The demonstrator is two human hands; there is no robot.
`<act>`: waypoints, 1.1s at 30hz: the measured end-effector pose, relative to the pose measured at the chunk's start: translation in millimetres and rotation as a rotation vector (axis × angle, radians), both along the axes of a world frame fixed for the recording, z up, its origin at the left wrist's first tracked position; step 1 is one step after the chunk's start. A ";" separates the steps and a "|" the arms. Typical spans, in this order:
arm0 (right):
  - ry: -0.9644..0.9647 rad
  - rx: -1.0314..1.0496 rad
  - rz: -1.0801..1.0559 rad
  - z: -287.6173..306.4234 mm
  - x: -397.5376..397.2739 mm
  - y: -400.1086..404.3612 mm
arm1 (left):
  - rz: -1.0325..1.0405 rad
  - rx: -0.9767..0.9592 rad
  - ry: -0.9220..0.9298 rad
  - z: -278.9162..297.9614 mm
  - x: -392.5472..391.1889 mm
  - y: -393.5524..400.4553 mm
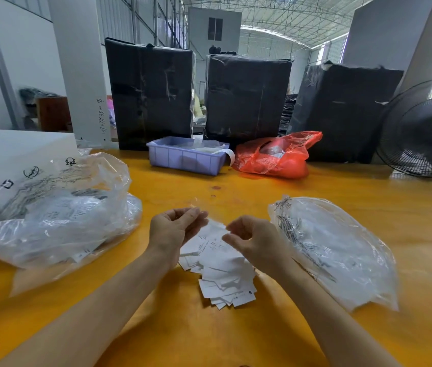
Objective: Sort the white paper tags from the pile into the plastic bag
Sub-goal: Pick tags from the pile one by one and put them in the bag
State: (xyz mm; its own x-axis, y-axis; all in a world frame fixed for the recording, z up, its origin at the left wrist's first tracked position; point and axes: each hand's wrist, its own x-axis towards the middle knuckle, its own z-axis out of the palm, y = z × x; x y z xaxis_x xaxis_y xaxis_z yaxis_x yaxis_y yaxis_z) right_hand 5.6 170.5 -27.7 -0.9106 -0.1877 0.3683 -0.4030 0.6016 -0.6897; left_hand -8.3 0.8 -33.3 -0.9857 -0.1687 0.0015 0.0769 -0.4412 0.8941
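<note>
A loose pile of white paper tags lies on the yellow table straight in front of me. My left hand hovers over the pile's upper left, its fingers curled and pinching a thin clear plastic film that is hard to make out. My right hand is over the pile's upper right, thumb and fingertips pinched on the edge of a white tag at the top. One clear plastic bag holding white tags lies just to the right. A bigger crumpled clear bag with tags lies to the left.
At the back of the table stand a lilac plastic bin, a red plastic bag and three black-wrapped bales. A black fan sits at the far right, a white box at the far left.
</note>
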 end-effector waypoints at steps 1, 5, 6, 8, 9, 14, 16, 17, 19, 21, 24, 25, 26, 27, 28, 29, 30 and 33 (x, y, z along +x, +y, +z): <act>-0.001 0.081 0.029 -0.1 0.4 1.5 | 0.029 -0.042 0.009 -0.5 -0.6 -1.3; -0.077 0.424 0.194 -3.9 1.8 -0.1 | 0.110 -0.156 -0.007 -5.1 -3.6 -3.9; -0.049 0.474 0.204 -4.2 1.2 -0.4 | 0.131 -0.185 -0.009 -5.8 -4.2 -4.1; 0.019 0.510 0.216 -3.3 -0.1 0.6 | 0.157 -0.256 0.000 -7.2 -5.1 -4.4; 0.043 0.525 0.221 -3.4 -0.3 1.5 | 0.160 -0.288 0.006 -7.8 -5.3 -4.4; 0.127 0.378 0.010 -5.0 -2.8 2.7 | 0.160 -0.366 0.009 -10.7 -6.4 -3.3; 0.038 0.005 -0.100 -0.9 -5.9 6.6 | 0.164 -0.376 0.006 -10.5 -7.8 -3.3; -0.069 -0.265 -0.113 2.1 -8.0 9.8 | 0.163 -0.377 0.003 -10.4 -8.2 -3.5; -0.346 -0.727 -0.082 7.2 -10.6 13.6 | 0.144 -0.381 0.002 -10.4 -7.6 -3.7; -0.533 -0.914 -0.039 9.0 -10.0 14.1 | 0.107 -0.388 0.015 -11.1 -6.0 -3.0; -0.619 -1.017 0.012 9.1 -8.4 9.8 | 0.058 -0.358 0.030 -9.8 -3.4 -2.0; -0.622 -1.050 0.029 9.3 -8.0 9.3 | 0.033 -0.341 0.034 -9.1 -2.8 -1.4; -0.622 -1.072 0.045 9.9 -7.3 9.0 | 0.001 -0.328 0.036 -8.7 -2.1 -0.9; -0.622 -1.086 0.061 10.7 -6.8 8.4 | -0.031 -0.321 0.036 -8.2 -1.2 -0.1; -0.624 -1.096 0.077 11.1 -6.4 8.0 | -0.059 -0.319 0.036 -8.0 -0.1 0.7; -0.624 -1.108 0.090 10.8 -7.0 8.1 | -0.081 -0.323 0.037 -7.9 0.8 1.5; -0.624 -1.119 0.096 10.5 -7.7 8.0 | -0.100 -0.334 0.038 -7.8 1.7 2.2; -0.622 -1.081 0.083 9.0 -8.9 9.1 | -0.128 -0.398 0.039 -7.0 4.7 4.3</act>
State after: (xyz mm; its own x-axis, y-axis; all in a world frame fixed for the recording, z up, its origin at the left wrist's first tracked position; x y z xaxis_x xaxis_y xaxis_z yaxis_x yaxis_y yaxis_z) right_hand -3.3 179.6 -18.7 -0.9853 -0.1229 -0.1186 0.1587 -0.4025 -0.9016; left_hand -3.6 5.1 -40.2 -0.9965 -0.0240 0.0797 0.0812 -0.0704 0.9942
